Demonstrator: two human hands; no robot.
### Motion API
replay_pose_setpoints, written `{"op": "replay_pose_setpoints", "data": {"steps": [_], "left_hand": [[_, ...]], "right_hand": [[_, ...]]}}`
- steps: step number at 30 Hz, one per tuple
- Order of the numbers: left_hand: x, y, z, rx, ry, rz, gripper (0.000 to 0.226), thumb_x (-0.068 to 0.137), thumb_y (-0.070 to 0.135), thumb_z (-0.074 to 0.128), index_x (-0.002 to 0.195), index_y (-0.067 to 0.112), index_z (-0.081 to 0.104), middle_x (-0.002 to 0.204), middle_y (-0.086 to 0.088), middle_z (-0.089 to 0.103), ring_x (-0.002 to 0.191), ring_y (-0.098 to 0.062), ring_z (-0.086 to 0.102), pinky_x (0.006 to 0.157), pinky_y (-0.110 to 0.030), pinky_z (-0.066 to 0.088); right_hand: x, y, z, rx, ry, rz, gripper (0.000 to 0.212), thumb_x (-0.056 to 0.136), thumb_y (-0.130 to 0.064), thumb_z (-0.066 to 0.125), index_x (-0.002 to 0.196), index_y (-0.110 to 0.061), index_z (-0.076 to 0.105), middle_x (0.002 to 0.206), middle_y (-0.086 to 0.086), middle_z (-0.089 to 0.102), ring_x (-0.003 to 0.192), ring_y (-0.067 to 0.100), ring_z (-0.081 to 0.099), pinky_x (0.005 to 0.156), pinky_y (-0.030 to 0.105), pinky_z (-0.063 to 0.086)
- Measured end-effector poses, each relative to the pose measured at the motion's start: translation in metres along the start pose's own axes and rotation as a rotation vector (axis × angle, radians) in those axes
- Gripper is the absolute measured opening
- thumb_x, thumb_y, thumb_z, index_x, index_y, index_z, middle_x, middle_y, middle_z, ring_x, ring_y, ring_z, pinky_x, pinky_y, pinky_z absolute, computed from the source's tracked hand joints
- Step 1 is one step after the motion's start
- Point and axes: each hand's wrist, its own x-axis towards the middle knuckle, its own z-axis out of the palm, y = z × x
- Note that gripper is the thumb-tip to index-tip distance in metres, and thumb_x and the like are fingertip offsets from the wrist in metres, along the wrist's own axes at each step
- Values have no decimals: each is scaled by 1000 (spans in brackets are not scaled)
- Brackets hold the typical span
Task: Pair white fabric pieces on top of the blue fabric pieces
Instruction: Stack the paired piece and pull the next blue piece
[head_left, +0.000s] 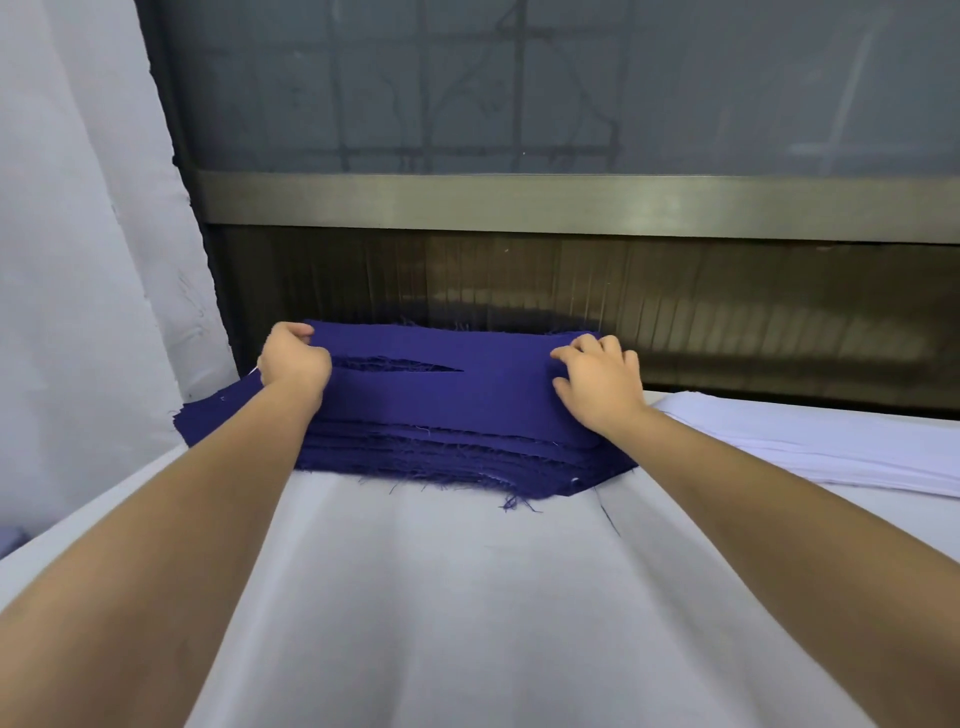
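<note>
1. White cloth (441, 597) is spread over the table; frayed blue fabric pieces (441, 452) are stacked at 12 o'clock, long axis 9 to 3.
2. The top blue piece (493, 395) is gripped at 9 by the left hand (291, 358), fingers curled.
3. Its 3 o'clock end is covered by the right hand (597, 384); a pinch cannot be told.
4. At 3 o'clock, white fabric pieces (805, 441) are stacked.
</note>
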Motion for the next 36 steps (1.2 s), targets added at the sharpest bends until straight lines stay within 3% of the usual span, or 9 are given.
{"op": "replay_pose_setpoints", "data": {"steps": [5, 10, 13, 17, 20, 23, 28, 33, 36], "left_hand": [[-11, 7, 21, 228, -158, 211, 34, 88, 6, 60, 119, 20, 63, 126, -10, 57, 124, -32, 42, 99, -43, 40], [-23, 18, 40, 630, -253, 667, 33, 89, 18, 63, 122, 23, 63, 129, -7, 56, 121, -33, 43, 96, -43, 38], [-25, 23, 48, 709, -275, 815, 31, 92, 16, 58, 122, 22, 63, 129, -4, 57, 119, -28, 45, 96, -40, 39], [-25, 26, 51, 709, -316, 893, 25, 94, 18, 55, 115, 20, 68, 121, -1, 61, 113, -24, 49, 86, -38, 44], [-25, 25, 51, 734, -332, 930, 25, 96, 22, 52, 117, 22, 65, 119, 0, 60, 111, -23, 49, 79, -36, 44], [-28, 28, 55, 775, -391, 1037, 30, 97, 25, 50, 126, 24, 58, 123, 0, 57, 112, -23, 47, 83, -35, 42], [-41, 38, 70, 709, -455, 1156, 29, 98, 24, 48, 124, 23, 60, 120, 2, 59, 110, -19, 49, 82, -33, 43], [-45, 44, 81, 612, -445, 1028, 25, 98, 25, 47, 115, 21, 65, 114, 2, 61, 110, -19, 52, 79, -38, 48], [-45, 45, 84, 520, -424, 913, 22, 96, 26, 51, 108, 19, 68, 109, 2, 63, 104, -22, 56, 76, -37, 46]], "right_hand": [[8, -6, 1, -78, -39, -26, 38, 97, -18, 41, 134, -18, 48, 134, 6, 47, 124, 27, 38, 101, 40, 30], [12, -8, 4, -70, -58, -60, 35, 98, -17, 40, 132, -16, 51, 133, 7, 49, 121, 29, 41, 98, 39, 34], [14, -4, 2, -43, -55, -74, 33, 99, -21, 43, 129, -16, 54, 130, 6, 53, 120, 28, 43, 97, 39, 36], [21, 1, -2, 68, -84, -45, 28, 97, -21, 49, 122, -16, 61, 124, 6, 59, 119, 26, 47, 91, 38, 42], [25, 6, -2, 150, -113, -57, 30, 97, -8, 45, 121, -15, 62, 125, 5, 60, 118, 24, 51, 96, 38, 46], [26, 14, -2, 235, -121, -82, 44, 91, 9, 41, 124, -13, 61, 129, 5, 59, 120, 22, 52, 102, 34, 42], [23, 23, 2, 250, -63, -172, 53, 83, 14, 43, 127, -12, 58, 130, 4, 56, 125, 22, 44, 104, 29, 36], [27, 32, 8, 193, 15, -179, 42, 88, 10, 41, 116, -10, 64, 119, 7, 62, 116, 25, 45, 96, 38, 43], [31, 37, 8, 139, 24, -194, 30, 96, -6, 46, 118, -13, 64, 119, 7, 61, 112, 27, 47, 96, 39, 41]]}}
